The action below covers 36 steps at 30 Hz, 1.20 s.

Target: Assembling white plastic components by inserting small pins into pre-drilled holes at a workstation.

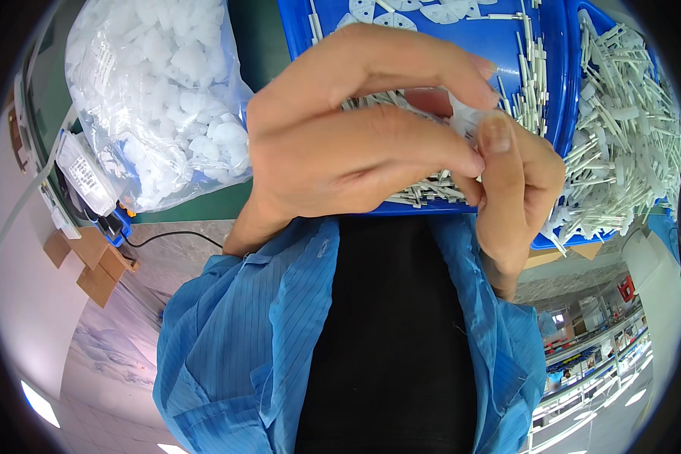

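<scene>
Above a blue tray [461,36], my two hands meet at the fingertips around a small, thin white plastic piece [464,117]. My left hand [329,144] reaches across from the left, its thumb and index finger closed about the piece. My right hand [520,178] pinches at the piece's near end, thumb up and fingers curled. Most of the piece is hidden by the fingers. Inside the tray lie flat white plates with holes [395,20] toward the far side and slim white rods [535,83] along the right; more rods show beneath my hands.
A clear bag [166,91] full of white plastic pieces stands on the green table [223,203] at left. To the right, another blue bin [575,45] is heaped with white rods [620,129]. A white box [87,172], a black cable [174,234] and cardboard [102,276] are at far left.
</scene>
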Each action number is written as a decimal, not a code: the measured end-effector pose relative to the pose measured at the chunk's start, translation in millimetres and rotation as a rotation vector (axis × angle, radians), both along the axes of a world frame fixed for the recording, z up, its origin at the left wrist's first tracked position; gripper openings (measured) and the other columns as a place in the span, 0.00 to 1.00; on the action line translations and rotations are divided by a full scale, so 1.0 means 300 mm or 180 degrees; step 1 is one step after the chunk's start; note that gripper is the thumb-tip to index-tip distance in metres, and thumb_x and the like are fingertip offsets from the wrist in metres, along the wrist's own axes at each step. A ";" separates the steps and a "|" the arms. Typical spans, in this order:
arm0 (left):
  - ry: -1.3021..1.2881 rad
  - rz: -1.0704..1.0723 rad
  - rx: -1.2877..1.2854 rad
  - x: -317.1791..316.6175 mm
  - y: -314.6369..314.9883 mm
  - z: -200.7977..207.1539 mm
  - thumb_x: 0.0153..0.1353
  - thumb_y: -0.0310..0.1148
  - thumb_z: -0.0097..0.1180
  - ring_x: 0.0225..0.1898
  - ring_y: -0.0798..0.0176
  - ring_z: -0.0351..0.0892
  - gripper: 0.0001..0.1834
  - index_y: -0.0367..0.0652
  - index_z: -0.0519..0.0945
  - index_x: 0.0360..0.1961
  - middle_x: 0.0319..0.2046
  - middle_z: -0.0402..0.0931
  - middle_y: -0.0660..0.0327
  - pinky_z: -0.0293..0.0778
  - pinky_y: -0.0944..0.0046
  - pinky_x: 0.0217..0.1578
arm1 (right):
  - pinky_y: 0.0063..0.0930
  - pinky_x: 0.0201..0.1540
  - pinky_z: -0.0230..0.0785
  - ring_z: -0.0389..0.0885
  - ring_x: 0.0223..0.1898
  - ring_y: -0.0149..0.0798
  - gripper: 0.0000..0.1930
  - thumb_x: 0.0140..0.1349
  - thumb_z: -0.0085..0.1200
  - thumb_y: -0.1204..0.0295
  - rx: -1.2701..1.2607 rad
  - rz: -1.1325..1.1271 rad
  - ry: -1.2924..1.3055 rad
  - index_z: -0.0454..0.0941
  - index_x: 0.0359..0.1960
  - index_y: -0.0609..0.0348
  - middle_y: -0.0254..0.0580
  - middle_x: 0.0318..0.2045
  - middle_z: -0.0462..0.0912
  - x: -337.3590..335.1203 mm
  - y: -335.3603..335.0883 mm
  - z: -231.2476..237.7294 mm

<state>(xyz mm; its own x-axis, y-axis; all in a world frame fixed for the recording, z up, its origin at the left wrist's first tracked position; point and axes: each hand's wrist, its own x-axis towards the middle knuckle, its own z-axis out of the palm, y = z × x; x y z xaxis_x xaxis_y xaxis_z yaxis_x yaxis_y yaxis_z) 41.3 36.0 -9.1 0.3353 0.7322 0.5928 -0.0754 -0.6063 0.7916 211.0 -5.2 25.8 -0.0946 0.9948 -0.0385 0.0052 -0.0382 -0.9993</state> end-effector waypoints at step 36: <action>-0.2145 0.0395 -0.2876 0.049 -0.020 0.026 0.64 0.32 0.58 0.42 0.56 0.83 0.13 0.36 0.73 0.45 0.41 0.76 0.52 0.82 0.53 0.47 | 0.13 0.21 0.50 0.57 0.16 0.19 0.20 0.74 0.34 0.62 -0.0079 -0.0394 -0.0219 0.67 0.52 0.69 0.48 0.37 0.80 0.013 -0.051 0.044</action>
